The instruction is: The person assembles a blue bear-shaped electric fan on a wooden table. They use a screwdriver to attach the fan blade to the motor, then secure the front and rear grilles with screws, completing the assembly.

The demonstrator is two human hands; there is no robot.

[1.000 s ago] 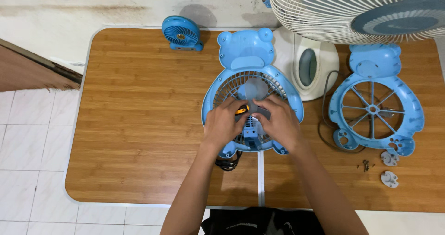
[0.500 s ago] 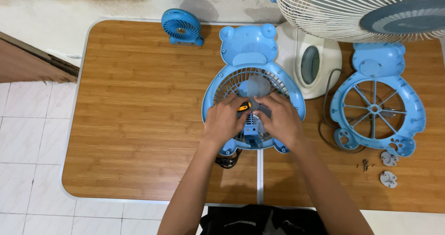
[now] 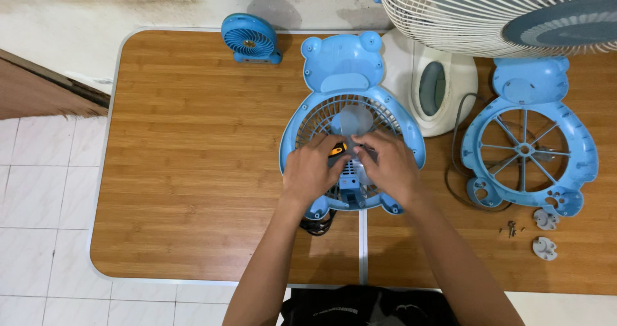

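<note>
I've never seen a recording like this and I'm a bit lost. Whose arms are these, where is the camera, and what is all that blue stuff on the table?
There is no machine here: the camera sits on a person's head and looks straight down, so the two bare arms are that person's own. The left hand and right hand meet over the middle of a blue bear-shaped fan half lying flat on the wooden table. Between the fingers peeks a small orange-and-black tool; which hand grips it is hard to tell. To the right lies the matching blue grille half, with two small white parts and a few screws beside it. A small blue fan stands at the far edge, and a big white fan stands at the top right.
</note>
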